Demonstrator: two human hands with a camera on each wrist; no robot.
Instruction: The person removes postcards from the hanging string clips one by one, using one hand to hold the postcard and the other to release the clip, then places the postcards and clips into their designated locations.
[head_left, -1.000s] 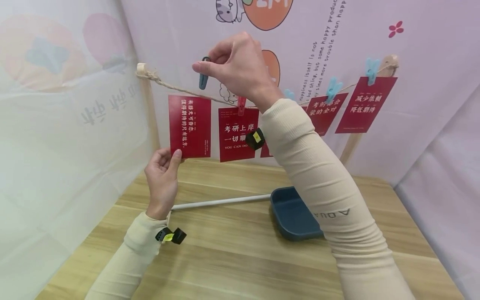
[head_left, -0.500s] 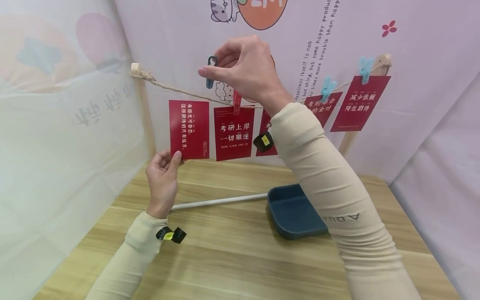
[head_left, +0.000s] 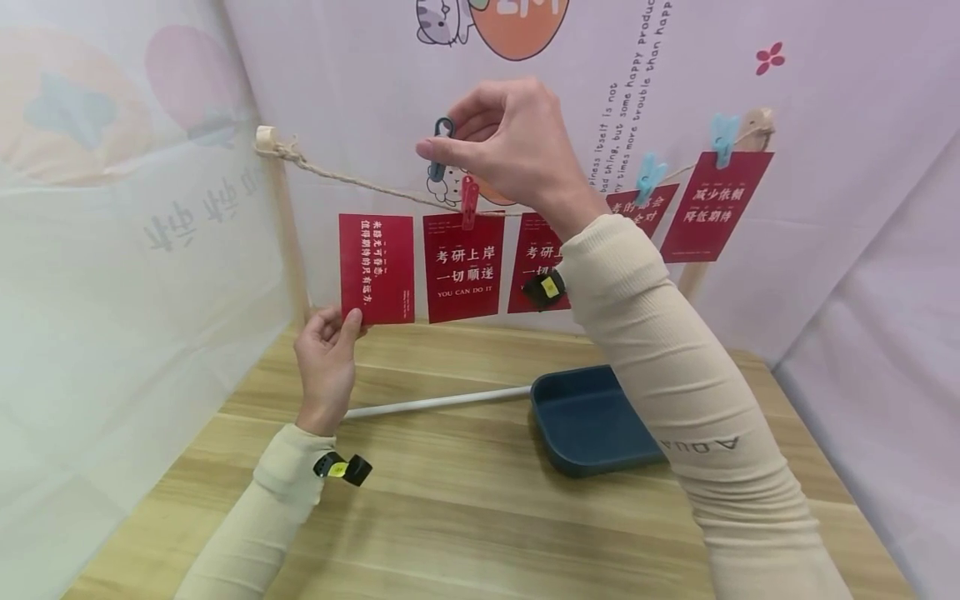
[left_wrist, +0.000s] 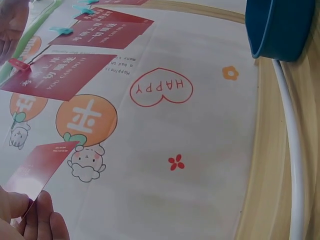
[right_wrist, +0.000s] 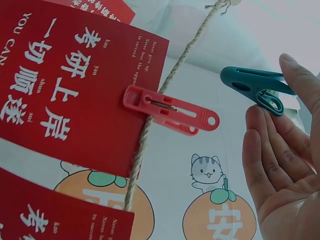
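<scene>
My left hand [head_left: 327, 367] pinches a red card [head_left: 377, 271] by its lower left corner, below the left part of the twine [head_left: 360, 182]. The card's upper edge is apart from the twine. My right hand [head_left: 517, 150] is raised above the twine and pinches a dark teal clothespin [right_wrist: 247, 84] between thumb and fingers. Nearest to that clothespin, a red clothespin [right_wrist: 170, 109] fastens another red card [head_left: 463, 267] to the twine. Light blue clothespins [head_left: 649, 177] hold further cards to the right; my right wrist partly covers one hanging card [head_left: 528, 267].
The twine runs between a left wooden post [head_left: 277, 208] and a right wooden post [head_left: 693, 283]. A dark blue dustpan [head_left: 592, 421] with a white handle [head_left: 442, 402] lies on the wooden table [head_left: 465, 517]. Printed white cloth [head_left: 360, 83] stands behind.
My right hand has moved to the right and slightly down with the teal clothespin. The card in my left hand has dropped a little lower. The head view has shifted slightly.
</scene>
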